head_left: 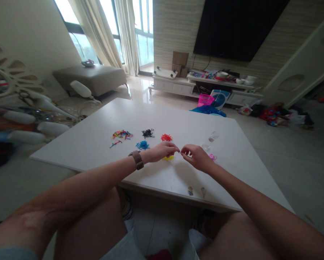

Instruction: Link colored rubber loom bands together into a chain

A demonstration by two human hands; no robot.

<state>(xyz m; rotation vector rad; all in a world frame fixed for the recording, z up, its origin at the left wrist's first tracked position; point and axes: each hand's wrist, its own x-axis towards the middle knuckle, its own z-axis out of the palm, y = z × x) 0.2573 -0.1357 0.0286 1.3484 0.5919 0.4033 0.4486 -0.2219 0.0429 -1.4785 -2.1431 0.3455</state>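
Note:
My left hand [166,151], with a brown watch [137,160] on its wrist, and my right hand [196,156] meet over the white table [102,122]. Both pinch a tiny dark piece [179,152] between their fingertips; its shape is too small to tell. Beneath my left hand lies a yellow pile [168,158], partly hidden. Farther back are a red pile [166,137], a blue pile [143,145], a black pile [148,133] and a multicoloured pile [122,134]. Pink pieces [212,157] show beside my right hand.
Near the front edge lie a small yellow-and-blue figure [190,190] and a small clear item [203,191]. Clear containers [213,136] stand at the right. A pink basket [206,99] is beyond the table; a lamp with white shades [81,89] stands left.

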